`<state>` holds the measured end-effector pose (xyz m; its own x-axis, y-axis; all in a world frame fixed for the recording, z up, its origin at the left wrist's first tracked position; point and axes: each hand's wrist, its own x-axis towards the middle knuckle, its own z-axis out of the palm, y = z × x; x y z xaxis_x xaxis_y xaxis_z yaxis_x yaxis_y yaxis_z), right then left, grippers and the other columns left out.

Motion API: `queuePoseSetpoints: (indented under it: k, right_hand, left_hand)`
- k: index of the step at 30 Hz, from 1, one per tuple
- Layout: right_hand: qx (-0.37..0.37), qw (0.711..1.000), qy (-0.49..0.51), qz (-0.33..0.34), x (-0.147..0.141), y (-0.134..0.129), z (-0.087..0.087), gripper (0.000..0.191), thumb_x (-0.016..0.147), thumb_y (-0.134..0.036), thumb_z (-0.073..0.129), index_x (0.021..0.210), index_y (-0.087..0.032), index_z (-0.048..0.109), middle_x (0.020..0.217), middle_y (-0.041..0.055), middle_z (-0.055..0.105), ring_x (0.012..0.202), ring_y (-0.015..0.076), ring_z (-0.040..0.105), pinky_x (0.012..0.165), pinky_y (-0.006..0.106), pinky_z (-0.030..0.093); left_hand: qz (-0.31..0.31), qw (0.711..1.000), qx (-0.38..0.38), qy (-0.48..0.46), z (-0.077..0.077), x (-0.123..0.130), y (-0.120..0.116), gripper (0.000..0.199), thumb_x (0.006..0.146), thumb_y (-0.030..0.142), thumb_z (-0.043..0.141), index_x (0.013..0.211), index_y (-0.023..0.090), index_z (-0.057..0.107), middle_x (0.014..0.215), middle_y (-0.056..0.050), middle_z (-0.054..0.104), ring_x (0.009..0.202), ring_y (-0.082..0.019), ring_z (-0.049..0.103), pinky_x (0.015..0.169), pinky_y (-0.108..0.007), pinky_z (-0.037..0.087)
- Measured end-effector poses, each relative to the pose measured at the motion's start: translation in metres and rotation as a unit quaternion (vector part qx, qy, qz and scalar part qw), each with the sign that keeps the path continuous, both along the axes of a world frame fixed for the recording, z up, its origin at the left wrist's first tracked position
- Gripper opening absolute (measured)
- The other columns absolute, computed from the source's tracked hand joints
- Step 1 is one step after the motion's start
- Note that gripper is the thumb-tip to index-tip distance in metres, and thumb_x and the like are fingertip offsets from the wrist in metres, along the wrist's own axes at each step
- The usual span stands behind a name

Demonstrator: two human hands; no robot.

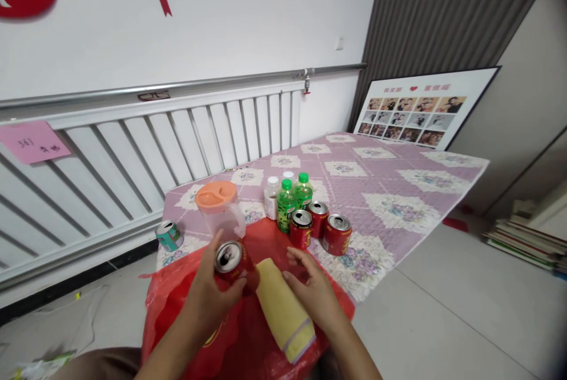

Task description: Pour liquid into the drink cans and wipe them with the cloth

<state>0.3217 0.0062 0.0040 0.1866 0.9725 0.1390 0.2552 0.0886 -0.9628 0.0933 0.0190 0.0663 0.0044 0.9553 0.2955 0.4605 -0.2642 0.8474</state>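
Observation:
My left hand is wrapped round an opened red drink can, tilted a little with its top toward me. Just right of it, my right hand has curved fingers held apart and grips nothing; its thumb is close to a folded yellow cloth, and I cannot tell whether they touch. The cloth lies on a red plastic bag at the near end of the table. Beyond my right hand stand three more opened red cans, beside green-capped bottles and white-capped bottles.
A plastic pitcher with an orange lid stands behind my left hand, and a teal can is at the table's left edge. A flowered cloth covers the table. A radiator runs behind; a photo board leans at the far right.

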Motion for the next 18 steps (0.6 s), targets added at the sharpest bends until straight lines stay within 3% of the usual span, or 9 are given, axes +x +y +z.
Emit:
queuePoseSetpoints:
  k: [3, 7, 10, 15, 18]
  right_hand:
    - [0.005, 1.000, 0.011, 0.012, 0.000, -0.004, 0.002, 0.063, 0.075, -0.036, 0.073, 0.134, -0.023, 0.055, 0.135, 0.0119, 0.063, 0.123, 0.0293, 0.060, 0.103, 0.047, 0.049]
    - [0.016, 0.999, 0.036, 0.030, 0.003, -0.008, 0.002, 0.080, 0.072, -0.032, 0.079, 0.144, -0.026, 0.045, 0.143, 0.0124, 0.057, 0.132, 0.0297, 0.054, 0.107, 0.048, 0.048]
    - [0.039, 0.997, 0.050, 0.034, 0.006, -0.009, -0.001, 0.082, 0.072, -0.029, 0.078, 0.146, -0.025, 0.042, 0.146, 0.0138, 0.054, 0.132, 0.0307, 0.055, 0.105, 0.049, 0.050]
    - [0.091, 0.995, -0.029, -0.004, 0.006, -0.005, -0.010, 0.081, 0.069, -0.020, 0.073, 0.144, -0.022, 0.043, 0.149, 0.0152, 0.051, 0.137, 0.0324, 0.051, 0.114, 0.054, 0.041]
    - [0.095, 0.995, -0.032, -0.023, 0.005, -0.003, -0.012, 0.079, 0.068, -0.017, 0.070, 0.142, -0.020, 0.042, 0.146, 0.0157, 0.054, 0.134, 0.0317, 0.053, 0.113, 0.052, 0.042]
  left_hand:
    - [-0.056, 0.998, 0.014, -0.022, 0.005, 0.037, 0.010, 0.086, 0.068, 0.023, 0.069, 0.148, 0.020, 0.036, 0.148, -0.013, 0.049, 0.137, -0.030, 0.048, 0.116, -0.047, 0.038]
    - [-0.099, 0.994, 0.009, -0.041, -0.002, 0.071, 0.017, 0.088, 0.066, 0.018, 0.069, 0.147, 0.020, 0.037, 0.146, -0.014, 0.050, 0.137, -0.031, 0.048, 0.116, -0.050, 0.037]
    - [-0.108, 0.993, 0.014, -0.052, -0.010, 0.086, 0.018, 0.089, 0.065, 0.017, 0.069, 0.148, 0.018, 0.036, 0.145, -0.014, 0.050, 0.137, -0.032, 0.047, 0.116, -0.050, 0.038]
    - [-0.123, 0.992, -0.005, -0.041, -0.017, 0.105, 0.017, 0.093, 0.064, 0.016, 0.070, 0.149, 0.018, 0.034, 0.145, -0.014, 0.048, 0.136, -0.031, 0.047, 0.116, -0.049, 0.037]
    - [-0.120, 0.992, -0.020, -0.039, -0.020, 0.112, 0.017, 0.093, 0.064, 0.016, 0.071, 0.149, 0.020, 0.035, 0.143, -0.014, 0.050, 0.134, -0.032, 0.048, 0.115, -0.049, 0.038]
